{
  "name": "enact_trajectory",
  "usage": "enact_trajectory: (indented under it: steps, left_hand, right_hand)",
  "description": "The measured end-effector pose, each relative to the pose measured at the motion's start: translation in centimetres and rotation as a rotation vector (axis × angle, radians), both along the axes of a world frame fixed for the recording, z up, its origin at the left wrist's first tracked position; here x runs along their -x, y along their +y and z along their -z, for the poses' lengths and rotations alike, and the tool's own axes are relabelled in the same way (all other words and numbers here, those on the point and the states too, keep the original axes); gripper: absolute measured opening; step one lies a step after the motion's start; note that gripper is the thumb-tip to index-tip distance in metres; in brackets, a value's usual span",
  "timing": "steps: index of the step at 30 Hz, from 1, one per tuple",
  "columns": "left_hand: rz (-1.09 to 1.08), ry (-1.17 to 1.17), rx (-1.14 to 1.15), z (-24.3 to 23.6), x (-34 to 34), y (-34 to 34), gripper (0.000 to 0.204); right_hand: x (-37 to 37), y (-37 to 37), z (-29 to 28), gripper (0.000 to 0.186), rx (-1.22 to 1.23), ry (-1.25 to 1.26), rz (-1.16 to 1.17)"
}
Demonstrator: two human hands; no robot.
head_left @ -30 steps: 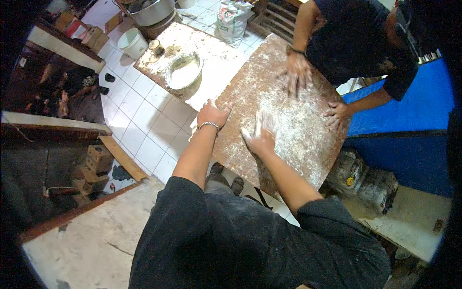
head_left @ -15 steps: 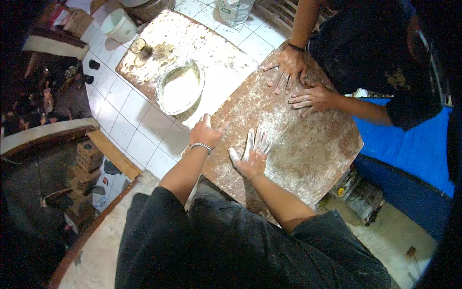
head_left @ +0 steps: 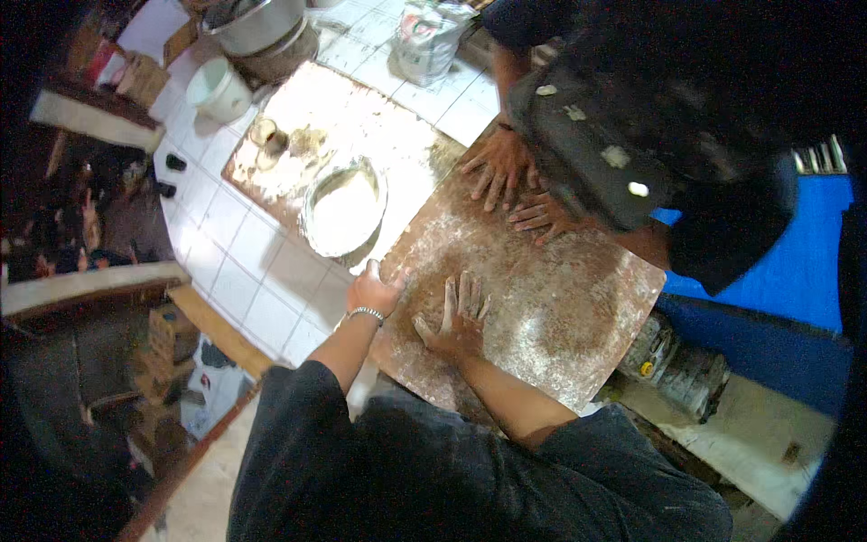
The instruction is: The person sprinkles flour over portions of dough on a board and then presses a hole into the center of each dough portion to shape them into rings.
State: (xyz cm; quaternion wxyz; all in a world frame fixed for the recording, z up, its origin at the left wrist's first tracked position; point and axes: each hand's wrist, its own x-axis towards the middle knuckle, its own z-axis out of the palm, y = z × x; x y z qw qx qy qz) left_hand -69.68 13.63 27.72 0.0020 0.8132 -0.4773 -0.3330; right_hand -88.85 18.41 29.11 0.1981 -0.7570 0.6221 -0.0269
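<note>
A brown, flour-dusted tabletop (head_left: 560,271) lies in front of me. My left hand (head_left: 373,291), with a metal bracelet at its wrist, grips the tabletop's left edge; its thumb lies on top and the other fingers are partly hidden. Flat on the surface, fingers spread, rests my right hand (head_left: 459,327), whitened with flour. Across from me, another person's two hands (head_left: 499,167) press on the far side with fingers spread. One of those forearms is partly covered by the person's dark clothing.
Beyond my left hand, a lower flour-covered board (head_left: 289,117) carries a bowl of white flour (head_left: 343,212) and a small cup (head_left: 266,134). Behind stand a pale bucket (head_left: 219,90), a metal pot (head_left: 257,27) and a white sack (head_left: 429,45). A machine (head_left: 673,366) sits below right.
The view has shifted. The other person has leaned further over the tabletop. Relative to the flour bowl, the tabletop and the hands on it sit slightly further left.
</note>
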Motion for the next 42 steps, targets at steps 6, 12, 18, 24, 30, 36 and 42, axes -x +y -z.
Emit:
enact_trajectory:
  steps: [6, 12, 18, 24, 30, 36, 42]
  left_hand:
    - [-0.027, -0.047, -0.04, -2.9, 1.9, 0.0, 0.082]
    - [0.099, -0.229, 0.17, 5.0, 0.2, 1.4, 0.082]
    - [0.13, -0.208, 0.418, -0.4, 4.4, 3.3, 0.07]
    - [-0.109, -0.467, 0.212, 0.7, 9.3, 4.0, 0.069]
    - [-0.228, -0.517, 0.283, 1.4, 9.8, 2.3, 0.07]
    - [-0.271, -0.397, 0.173, -0.3, 9.0, 1.5, 0.076]
    - [-0.266, -0.36, 0.177, -0.3, 8.5, 2.3, 0.078]
  right_hand:
    - [1.9, 0.8, -0.5, 0.086, 0.125, -0.129, 0.049]
    - [12.8, 5.4, 2.8, 0.079, 0.154, 0.038, 0.462]
    - [27.3, 16.8, -1.4, 0.087, 0.025, 0.286, 1.221]
    - [29.5, 19.5, 3.5, 0.07, -0.277, 0.0, 1.744]
    - [31.7, 20.2, 7.2, 0.058, -0.507, 0.29, 1.388]
    - [33.9, 23.3, 12.6, 0.046, -0.685, 0.308, 1.135]
    - [34.5, 22.8, 10.5, 0.042, -0.604, 0.249, 1.219]
